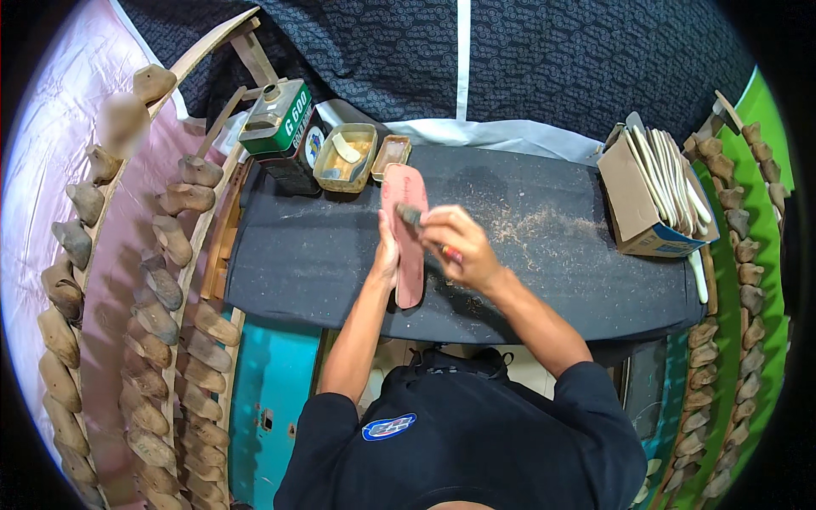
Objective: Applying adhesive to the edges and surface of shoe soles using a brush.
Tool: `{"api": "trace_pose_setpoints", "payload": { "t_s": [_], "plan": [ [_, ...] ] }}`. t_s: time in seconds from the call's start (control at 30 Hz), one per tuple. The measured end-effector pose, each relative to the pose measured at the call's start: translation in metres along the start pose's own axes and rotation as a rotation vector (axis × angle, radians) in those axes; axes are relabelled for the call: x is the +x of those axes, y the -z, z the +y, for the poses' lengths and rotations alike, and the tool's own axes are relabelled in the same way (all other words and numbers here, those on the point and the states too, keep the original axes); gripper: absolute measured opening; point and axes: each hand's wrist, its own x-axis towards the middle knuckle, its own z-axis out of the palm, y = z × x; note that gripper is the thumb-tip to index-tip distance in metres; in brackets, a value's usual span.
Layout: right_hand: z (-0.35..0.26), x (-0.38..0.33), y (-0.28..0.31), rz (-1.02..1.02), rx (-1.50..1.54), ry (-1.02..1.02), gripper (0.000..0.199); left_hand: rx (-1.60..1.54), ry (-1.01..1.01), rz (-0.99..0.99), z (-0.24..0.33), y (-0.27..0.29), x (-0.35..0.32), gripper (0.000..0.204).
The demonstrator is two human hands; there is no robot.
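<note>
A long reddish-pink shoe insole (410, 276) stands lengthwise over the near part of the dark table, its rounded far end pointing away from me. My left hand (388, 253) grips it along the left edge, partly from beneath. In my right hand (463, 246) is a brush (409, 214), its red handle end showing below the fingers. The dark, stubby bristle end meets the upper part of the insole's face. Most of the brush handle is hidden by my right fingers.
Past the insole stand a shallow tub (343, 184) with a pale piece inside, a smaller tub (392, 151) and a green-and-black metal can (285, 136). A cardboard box (627, 197) of pale insoles stands right. Shavings (523, 225) dot the table (297, 263). Racks of shoe lasts (174, 240) flank both sides.
</note>
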Motion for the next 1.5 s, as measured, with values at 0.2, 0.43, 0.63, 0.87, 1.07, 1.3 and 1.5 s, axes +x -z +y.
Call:
{"api": "trace_pose_setpoints", "payload": {
  "t_s": [0.2, 0.43, 0.63, 0.87, 1.07, 1.3, 1.5],
  "plan": [
    [-0.031, -0.040, -0.018, -0.107, 0.173, -0.086, 0.019, -0.018, -0.036, -0.007, 0.010, 0.043, 0.013, 0.089],
    [-0.020, -0.037, -0.005, -0.207, 0.427, -0.242, 0.011, -0.164, -0.129, -0.011, 0.028, 0.044, 0.012, 0.089],
    [-0.018, -0.024, -0.015, 0.048, 0.406, -0.341, 0.004, -0.147, -0.243, 0.046, 0.035, 0.040, 0.010, 0.087],
    [0.005, -0.025, -0.027, -0.256, 0.619, -0.582, 0.007, -0.080, -0.380, 0.208, 0.057, 0.057, 0.001, 0.085],
    [0.080, 0.023, -0.040, 0.120, 0.381, -0.667, 0.017, -0.115, -0.306, 0.271, 0.045, 0.083, -0.013, 0.089],
    [0.158, 0.065, -0.071, 0.192, -0.056, -0.357, 0.013, -0.192, -0.216, 0.271, 0.029, 0.084, -0.020, 0.090],
    [0.195, 0.059, -0.101, 0.074, -0.096, -0.368, 0.022, -0.227, -0.186, 0.286, 0.023, 0.091, -0.022, 0.090]
  ]
}}
